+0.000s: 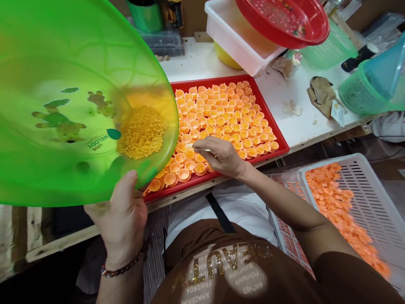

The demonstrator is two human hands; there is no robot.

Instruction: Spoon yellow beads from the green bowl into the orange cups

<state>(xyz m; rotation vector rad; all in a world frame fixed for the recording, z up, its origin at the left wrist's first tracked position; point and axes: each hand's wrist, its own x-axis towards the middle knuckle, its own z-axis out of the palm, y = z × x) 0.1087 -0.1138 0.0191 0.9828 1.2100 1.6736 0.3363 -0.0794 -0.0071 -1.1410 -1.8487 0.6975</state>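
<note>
My left hand [122, 217] grips the near rim of a large translucent green bowl [63, 105], held up and tilted over the table. A pile of small yellow pellets [142, 131] lies in its lower right part. My right hand [220, 155] rests curled over the near rows of small orange cups [221, 118] that fill a red tray [278, 135]. Its fingers pinch a thin pale object that I cannot make out. Many cups hold yellow filling.
A white crate [373, 198] with flat orange caps stands at my right. At the back are a white tub [234, 38], a red basket [284, 21], green baskets [363, 90] and a crumpled brown cloth [322, 95] on the white table [196, 59].
</note>
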